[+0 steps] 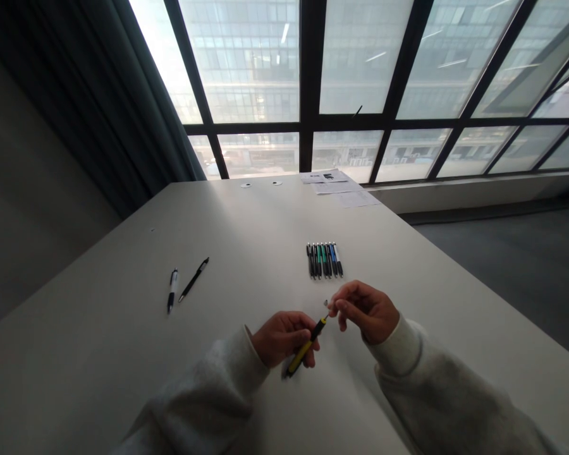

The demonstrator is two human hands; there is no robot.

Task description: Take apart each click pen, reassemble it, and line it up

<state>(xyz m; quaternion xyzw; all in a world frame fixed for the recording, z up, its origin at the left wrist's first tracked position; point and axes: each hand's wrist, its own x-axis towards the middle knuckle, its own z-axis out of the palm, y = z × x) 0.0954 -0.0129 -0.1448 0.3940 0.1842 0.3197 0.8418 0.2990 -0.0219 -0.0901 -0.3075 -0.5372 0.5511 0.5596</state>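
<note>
My left hand (284, 336) is closed around a yellow and black pen (308, 346), which points up and to the right. My right hand (365, 309) sits just beyond the pen's tip, its thumb and forefinger pinched on a tiny pale piece (326, 304) that I cannot make out. Both hands hover over the white table (123, 341) near its front edge. Behind the hands lies a neat row of several pens (324, 260), side by side, in black, green and blue.
Two loose pens lie at the left: a white and black one (172, 290) and a black one (194, 279). Paper sheets (336, 185) and two small round discs (246, 185) rest at the far edge below the large windows. A dark curtain hangs at the left.
</note>
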